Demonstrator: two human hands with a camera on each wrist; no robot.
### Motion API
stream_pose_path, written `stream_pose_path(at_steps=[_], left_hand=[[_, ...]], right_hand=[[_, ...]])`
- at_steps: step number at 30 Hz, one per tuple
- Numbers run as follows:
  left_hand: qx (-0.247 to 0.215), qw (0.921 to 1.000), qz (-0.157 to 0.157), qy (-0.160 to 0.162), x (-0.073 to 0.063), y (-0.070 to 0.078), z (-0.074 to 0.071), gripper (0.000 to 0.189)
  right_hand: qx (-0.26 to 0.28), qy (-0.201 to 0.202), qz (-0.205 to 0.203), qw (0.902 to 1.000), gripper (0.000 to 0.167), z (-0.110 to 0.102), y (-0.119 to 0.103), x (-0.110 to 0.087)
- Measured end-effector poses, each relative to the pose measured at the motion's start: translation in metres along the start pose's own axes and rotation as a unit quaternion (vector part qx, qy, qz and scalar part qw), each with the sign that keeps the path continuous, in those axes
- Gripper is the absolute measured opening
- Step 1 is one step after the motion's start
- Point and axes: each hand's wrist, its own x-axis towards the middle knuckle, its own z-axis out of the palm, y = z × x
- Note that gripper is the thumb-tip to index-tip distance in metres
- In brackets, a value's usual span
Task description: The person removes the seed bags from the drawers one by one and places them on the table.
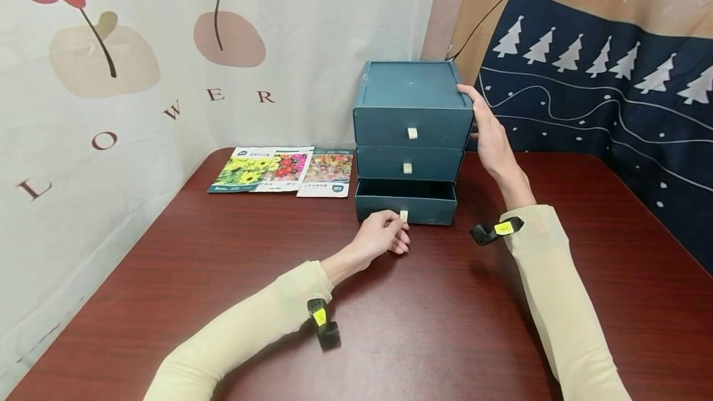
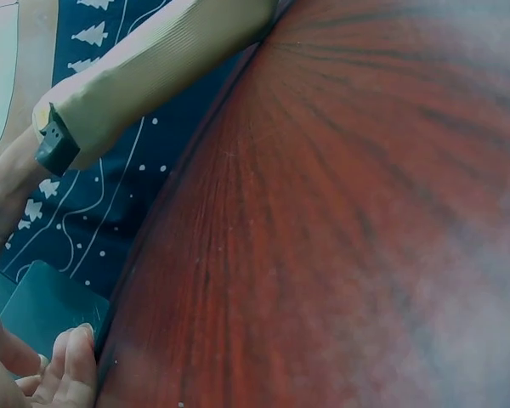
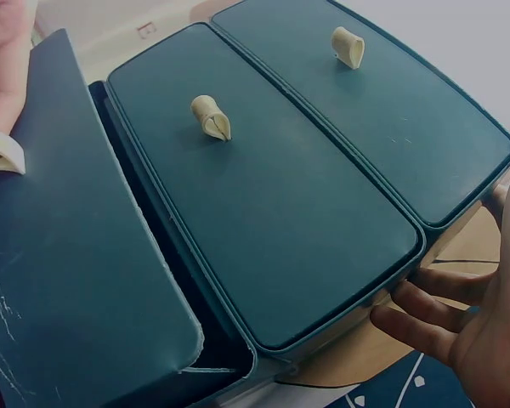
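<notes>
A teal three-drawer cabinet [image 1: 412,84] stands on the table, each drawer front bearing a small cream pull tab. Its bottom drawer [image 1: 379,208] is pulled partway out, its visible interior dark. My left hand [image 1: 381,237] pinches the cream tab [image 1: 403,216] of that drawer, with the fingers curled. Against the cabinet's right side rests my right hand [image 1: 492,141], one finger reaching the top edge. In the right wrist view, the fingers [image 3: 438,319] of that hand touch the side beside the shut middle drawer [image 3: 272,221].
Flower-printed packets [image 1: 250,170] lie left of the cabinet, with another packet [image 1: 327,173] beside them. The reddish-brown table [image 1: 434,327] extends in front. A white curtain [image 1: 312,30] hangs behind, and a navy tree-patterned cloth [image 1: 590,98] hangs on the right.
</notes>
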Motion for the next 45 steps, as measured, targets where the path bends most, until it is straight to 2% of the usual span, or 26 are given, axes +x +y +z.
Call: stream_pose_path(at_steps=[22, 35, 45], left_hand=[[-0.008, 0.9999, 0.013, -0.001, 0.009, 0.0, -0.002, 0.023], [-0.04, 0.9991, -0.01, 0.013, 0.015, 0.003, 0.001, 0.025], [-0.053, 0.9985, -0.006, 0.01, 0.02, 0.004, 0.0, 0.026]], right_hand=[[0.003, 0.002, -0.004, 1.0, 0.054, 0.0, 0.0, 0.001], [-0.001, 0.003, -0.006, 1.0, 0.054, 0.0, 0.001, 0.0], [-0.002, 0.003, -0.004, 1.0, 0.054, 0.0, 0.001, 0.0]])
